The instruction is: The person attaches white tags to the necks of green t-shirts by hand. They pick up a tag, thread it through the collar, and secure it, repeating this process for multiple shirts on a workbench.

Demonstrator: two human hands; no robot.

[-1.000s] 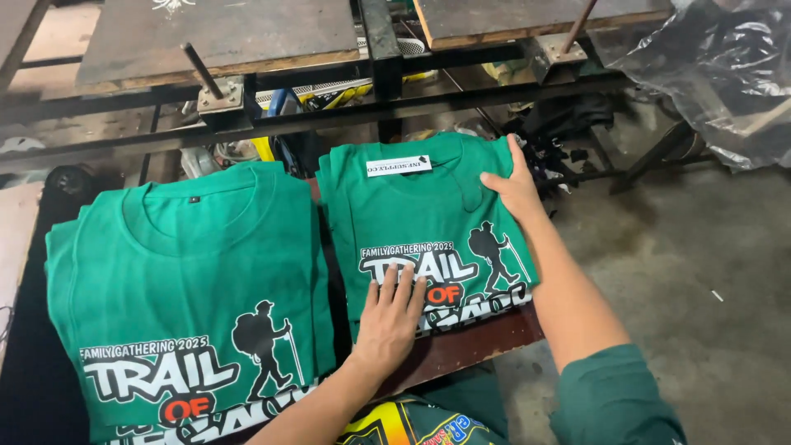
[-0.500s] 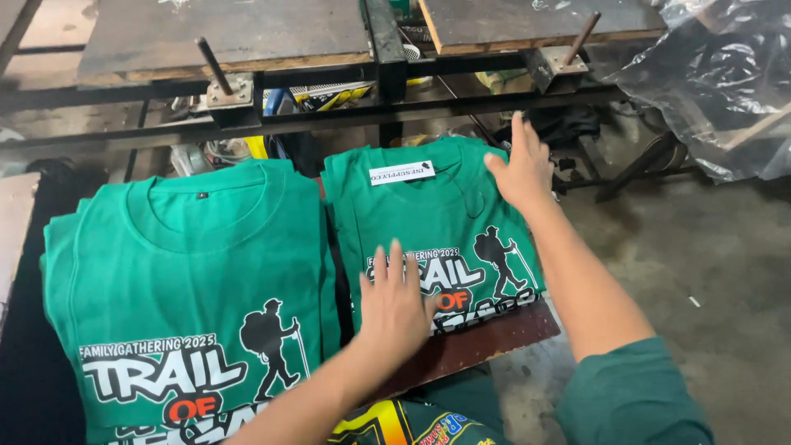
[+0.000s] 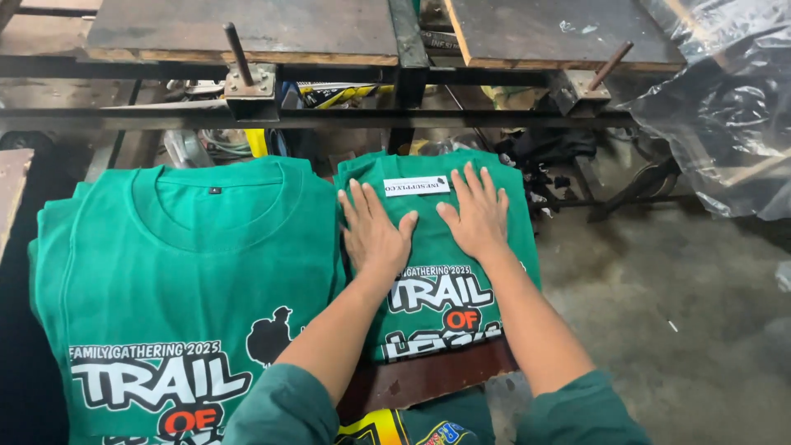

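**Pressing a folded green shirt flat**

Pressing down with both palms, I have my left hand (image 3: 372,231) and my right hand (image 3: 478,213) laid side by side on the folded green cotton T-shirt (image 3: 441,272), fingers spread and flat, thumbs almost meeting in the middle. Neither hand pinches or grips anything; they only bear down on the cloth. This shirt lies on a dark reddish wooden board (image 3: 428,377) at the right of the scene, its collar end far from me, with a small white rectangular label (image 3: 417,186) just beyond my fingertips. White, black and orange printing shows below my wrists.

Touching it on the left lies a wider green T-shirt with the same kind of print (image 3: 173,305), spread out, its neckline toward the far side.

I judge the folded shirt to be light, soft and limp: it would sag and unfold if lifted by one corner, and it may slide on the board under a sideways push. The sound places to take hold look to be the two long folded edges, both at once, so the layers stay together.

Beyond the shirts run a dark metal frame (image 3: 346,119) and worn wooden platens (image 3: 247,29). The grey concrete floor (image 3: 659,321) lies to the right, with crumpled clear plastic sheeting (image 3: 729,107) at far right.
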